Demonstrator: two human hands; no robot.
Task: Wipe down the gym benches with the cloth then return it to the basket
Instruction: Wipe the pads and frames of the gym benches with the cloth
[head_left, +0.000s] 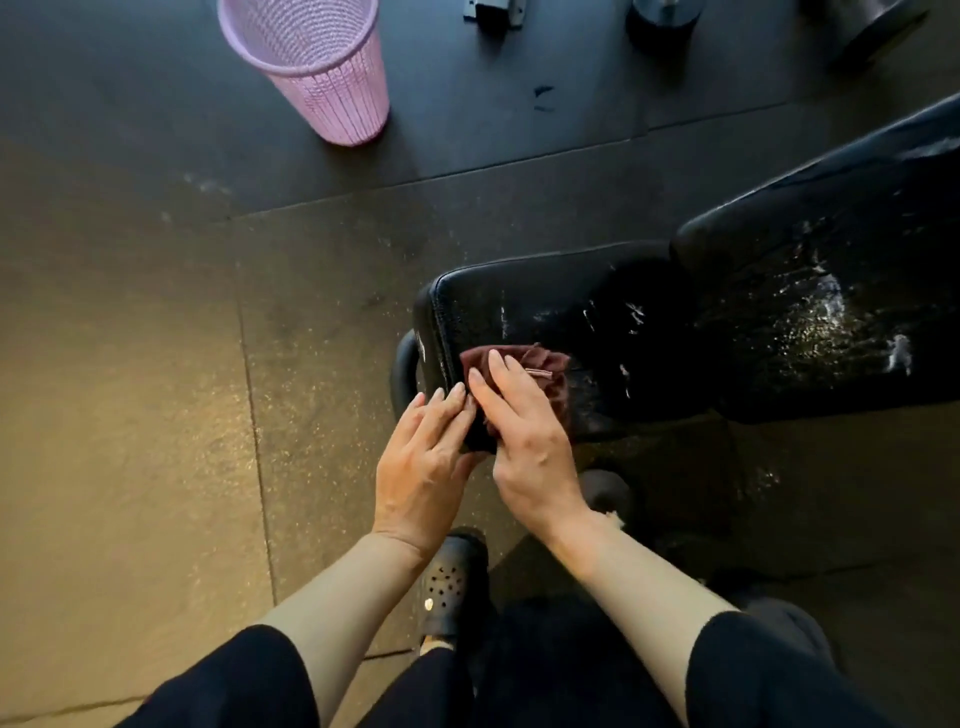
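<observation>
The wiping looks to be in its middle part, not near the end: the dark red cloth (519, 374) lies bunched on the near end of the black bench seat pad (545, 301), and white wet streaks are visible on this pad and even more on the back pad (810, 291) to the right, so I judge that much surface is left to wipe. The pink basket (311, 67) stands on the dark floor (156, 364), well apart from the bench, toward the upper left, and I see nothing inside it; the return of the cloth is not yet done. Only one bench is in view, so how many others wait I cannot tell. The right hand (524, 441) lies on top of the cloth with the fingers (498, 374) nearly straight and pressing it down on the pad; they do not look curled round it. The left hand (421, 462) is just beside, its fingers also straight, the tips touching the near edge of the pad and the edge of the cloth, holding nothing as far as I can see. Both forearms reach forward and down from the lower edge of the view, above a dark clog (452, 577) on the floor
</observation>
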